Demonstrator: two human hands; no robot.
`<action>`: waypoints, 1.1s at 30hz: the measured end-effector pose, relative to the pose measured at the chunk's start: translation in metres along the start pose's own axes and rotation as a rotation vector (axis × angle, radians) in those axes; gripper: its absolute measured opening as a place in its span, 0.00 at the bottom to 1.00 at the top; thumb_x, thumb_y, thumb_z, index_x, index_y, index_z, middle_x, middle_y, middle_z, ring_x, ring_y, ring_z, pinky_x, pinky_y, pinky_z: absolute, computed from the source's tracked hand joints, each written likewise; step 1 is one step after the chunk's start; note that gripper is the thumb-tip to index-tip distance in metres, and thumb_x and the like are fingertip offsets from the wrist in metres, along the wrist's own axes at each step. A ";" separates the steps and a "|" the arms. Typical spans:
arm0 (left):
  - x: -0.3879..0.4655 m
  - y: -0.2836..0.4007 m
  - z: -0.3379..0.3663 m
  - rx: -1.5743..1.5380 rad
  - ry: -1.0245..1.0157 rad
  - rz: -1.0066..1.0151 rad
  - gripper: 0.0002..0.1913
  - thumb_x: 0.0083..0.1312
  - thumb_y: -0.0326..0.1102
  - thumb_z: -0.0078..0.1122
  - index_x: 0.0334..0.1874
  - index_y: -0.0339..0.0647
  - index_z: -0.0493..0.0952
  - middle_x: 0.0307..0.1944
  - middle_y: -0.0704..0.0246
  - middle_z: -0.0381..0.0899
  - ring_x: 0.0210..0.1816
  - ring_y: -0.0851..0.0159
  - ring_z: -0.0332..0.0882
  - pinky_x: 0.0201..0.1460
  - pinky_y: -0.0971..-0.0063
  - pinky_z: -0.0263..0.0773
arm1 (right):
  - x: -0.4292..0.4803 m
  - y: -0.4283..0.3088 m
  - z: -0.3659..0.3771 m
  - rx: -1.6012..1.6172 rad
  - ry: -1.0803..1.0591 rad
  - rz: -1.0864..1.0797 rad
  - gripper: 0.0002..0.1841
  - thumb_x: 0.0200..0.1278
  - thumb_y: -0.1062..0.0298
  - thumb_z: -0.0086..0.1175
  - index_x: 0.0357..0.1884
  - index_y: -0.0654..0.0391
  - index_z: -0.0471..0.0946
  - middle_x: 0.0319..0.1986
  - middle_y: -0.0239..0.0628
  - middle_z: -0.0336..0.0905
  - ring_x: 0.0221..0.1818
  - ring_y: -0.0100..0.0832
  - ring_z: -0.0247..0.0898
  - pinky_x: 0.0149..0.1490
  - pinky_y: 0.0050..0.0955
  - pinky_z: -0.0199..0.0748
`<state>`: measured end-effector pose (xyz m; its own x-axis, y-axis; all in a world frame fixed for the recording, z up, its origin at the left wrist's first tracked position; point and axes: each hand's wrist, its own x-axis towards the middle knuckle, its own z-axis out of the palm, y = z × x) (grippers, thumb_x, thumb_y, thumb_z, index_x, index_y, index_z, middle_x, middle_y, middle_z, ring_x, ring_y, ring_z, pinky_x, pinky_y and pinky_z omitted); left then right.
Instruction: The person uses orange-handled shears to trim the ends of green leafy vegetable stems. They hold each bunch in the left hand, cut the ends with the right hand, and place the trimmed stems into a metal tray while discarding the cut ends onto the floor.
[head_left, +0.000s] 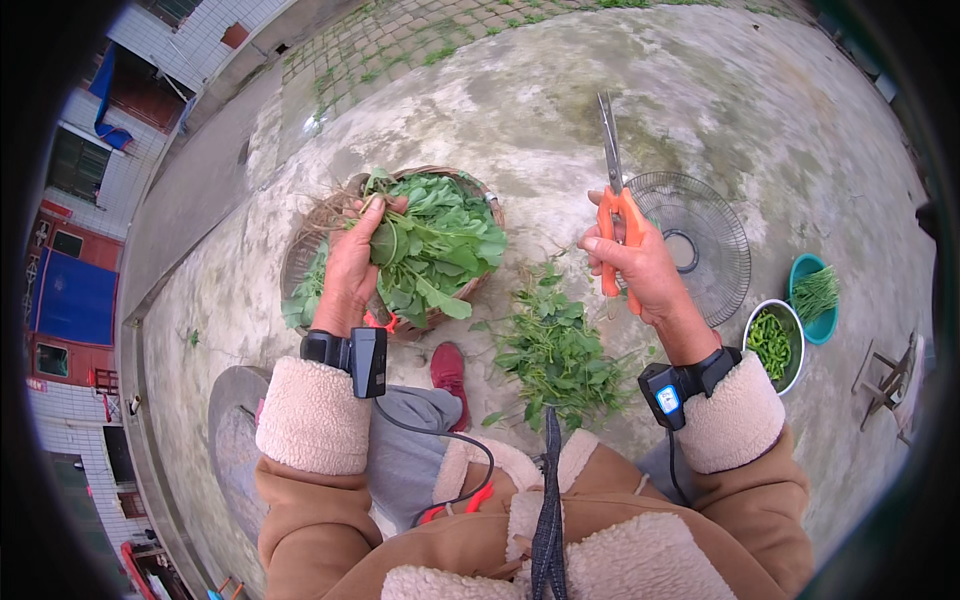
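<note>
My left hand (356, 251) grips a bunch of leafy greens (431, 251) near its root end, the thin brown roots pointing left, over a wicker basket (501, 217) with more greens inside. In my right hand (634, 262) are scissors (613, 161) with orange handles, their metal blades slightly apart and pointing away from me. Nothing lies between the blades. On the concrete between my hands and nearer my body spreads a loose pile of cut greens and stems (562, 345).
A round wire fan guard (724, 232) lies beyond my right hand. Farther right stand a metal bowl of green peppers (769, 345), a teal bowl of thin green stalks (814, 296) and a small stool (892, 382). A round stone block (236, 442) is at my left.
</note>
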<state>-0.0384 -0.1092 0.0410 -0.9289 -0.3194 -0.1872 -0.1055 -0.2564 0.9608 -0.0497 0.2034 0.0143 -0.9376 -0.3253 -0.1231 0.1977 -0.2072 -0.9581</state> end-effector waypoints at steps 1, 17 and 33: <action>-0.009 -0.004 0.010 0.044 -0.085 -0.010 0.09 0.65 0.35 0.54 0.42 0.37 0.74 0.39 0.62 0.80 0.40 0.68 0.77 0.45 0.74 0.73 | 0.000 -0.001 0.002 -0.032 -0.016 -0.007 0.34 0.52 0.71 0.57 0.62 0.65 0.58 0.31 0.33 0.73 0.28 0.22 0.67 0.36 0.20 0.68; -0.067 -0.061 0.087 -0.052 -0.441 -0.333 0.10 0.60 0.26 0.59 0.42 0.39 0.71 0.32 0.65 0.78 0.34 0.66 0.79 0.35 0.74 0.77 | -0.003 0.003 0.023 -0.007 -0.250 -0.148 0.32 0.50 0.78 0.58 0.60 0.59 0.61 0.39 0.32 0.71 0.32 0.16 0.66 0.39 0.16 0.67; -0.067 -0.062 0.086 0.243 -0.581 -0.201 0.10 0.57 0.24 0.60 0.42 0.36 0.74 0.31 0.68 0.78 0.33 0.70 0.79 0.34 0.80 0.74 | -0.009 0.014 0.025 -0.551 -0.196 -0.286 0.27 0.51 0.78 0.51 0.57 0.53 0.64 0.28 0.39 0.76 0.31 0.30 0.76 0.36 0.28 0.72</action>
<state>0.0003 0.0066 0.0114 -0.9159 0.2747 -0.2926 -0.3109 -0.0245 0.9501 -0.0313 0.1803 0.0081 -0.8515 -0.5005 0.1565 -0.2768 0.1756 -0.9447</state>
